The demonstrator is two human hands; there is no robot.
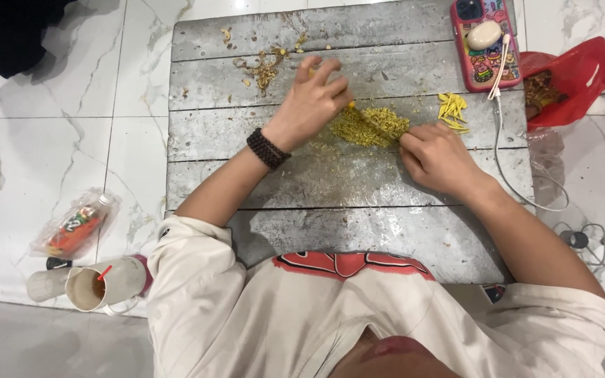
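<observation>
On the board (246, 189), the yellow pile (371, 126) lay between my hands, long axis nine-to-three: left hand (313, 101) pinching a yellow bit at its ten o'clock, right hand (437, 157) curled, fingertips touching its four o'clock edge.

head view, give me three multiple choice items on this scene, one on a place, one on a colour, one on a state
1. Where does the phone lie?
A. far right corner of the grey board
B. on the floor by the cup
C. in the left hand

2. What colour is the plastic bag right of the board?
A. blue
B. red
C. green

3. How is the left hand?
A. flat and open on the floor
B. fingers pinched over the yellow-green heap
C. gripping the cup

Key: 1 A, it rests on the board's far right corner; 2 B, the bag is plainly red; 3 B, its fingers are bunched at the heap's edge.
</observation>
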